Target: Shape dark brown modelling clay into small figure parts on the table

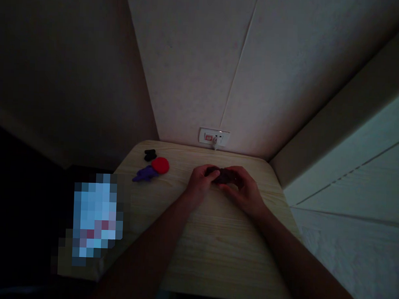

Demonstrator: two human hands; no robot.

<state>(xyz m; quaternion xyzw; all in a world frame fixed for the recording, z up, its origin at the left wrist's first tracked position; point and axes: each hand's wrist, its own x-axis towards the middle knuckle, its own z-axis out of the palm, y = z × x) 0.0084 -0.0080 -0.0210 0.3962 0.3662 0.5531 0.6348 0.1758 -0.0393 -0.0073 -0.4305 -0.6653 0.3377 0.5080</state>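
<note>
Both hands are on a dark brown lump (pixel 223 176) that looks like modelling clay, at the far middle of the wooden table. My left hand (pixel 199 183) is closed on its left end, the thumb lying over the top. Curled around the right end is my right hand (pixel 246 190), its thumb on the near side. The fingers partly cover the lump, and dim light hides its exact shape. To the left lie a flat red round piece (pixel 160 165), a lumpy purple piece (pixel 145 174) touching it, and small black pieces (pixel 150 155) behind.
The light wood tabletop (pixel 215 250) meets a wall behind. A wall socket (pixel 214 137) with a plug in it sits just above the back edge. A bright pixelated patch (pixel 97 215) covers the table's left side. White panelling (pixel 352 172) stands at the right.
</note>
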